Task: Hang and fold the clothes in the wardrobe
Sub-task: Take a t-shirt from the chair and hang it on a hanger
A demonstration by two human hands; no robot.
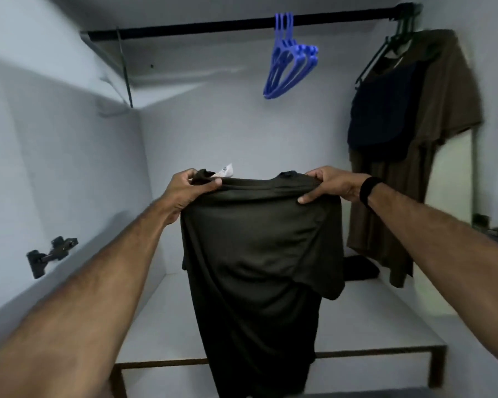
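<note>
left hand (188, 188) and right hand (326, 186) both pinching dark t-shirt (259, 248) shoulders, hanging over shelf (371, 326) front edge, blue hangers (289, 60) on rail (213, 26) above

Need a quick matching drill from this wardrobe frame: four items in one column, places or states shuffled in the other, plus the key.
Items:
1. dark olive T-shirt
2. blue plastic hangers
3. brown shirt on a dark hanger
4. small black folded cloth

Places or states:
A. lying on the white shelf
B. hanging empty at mid rail
C. gripped by left hand and right hand
D. hanging at the rail's right end

Pairs: 1-C, 2-B, 3-D, 4-A
</note>
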